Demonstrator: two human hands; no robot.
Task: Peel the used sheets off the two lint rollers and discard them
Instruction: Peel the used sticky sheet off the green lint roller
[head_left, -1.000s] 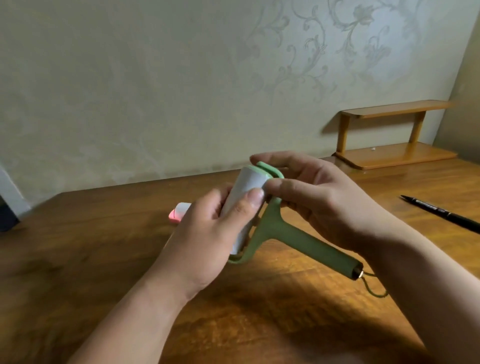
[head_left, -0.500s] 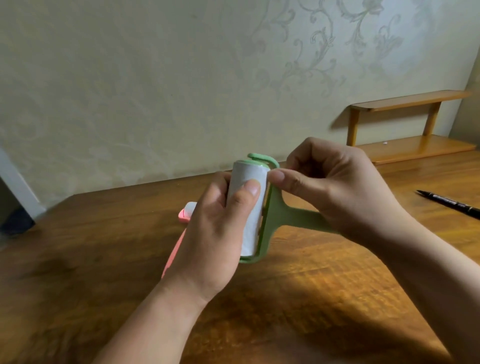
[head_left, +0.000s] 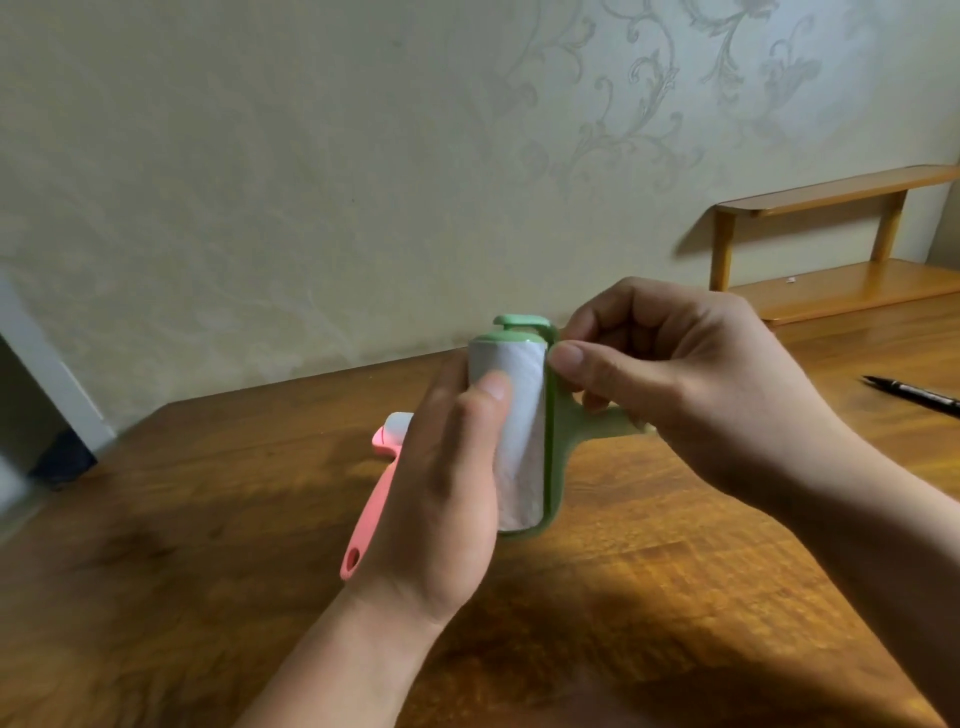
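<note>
A green lint roller (head_left: 522, 431) with a white paper roll stands upright above the table, held in both hands. My left hand (head_left: 441, 499) wraps the roll from the left, thumb pressed on its front. My right hand (head_left: 675, 384) is curled at the roller's upper right edge, thumb tip touching the green frame beside the roll; the handle is hidden behind this hand. A pink lint roller (head_left: 376, 488) lies on the table behind my left hand, mostly hidden, its handle pointing toward me.
The wooden table (head_left: 208, 545) runs to a patterned wall. A black pen (head_left: 914, 397) lies at the right edge. A small two-tier wooden shelf (head_left: 831, 244) stands at the back right corner.
The green roller has been turned from tilted to upright and raised. My right hand moved from the handle side up to the roll's top edge. The view has shifted slightly.
</note>
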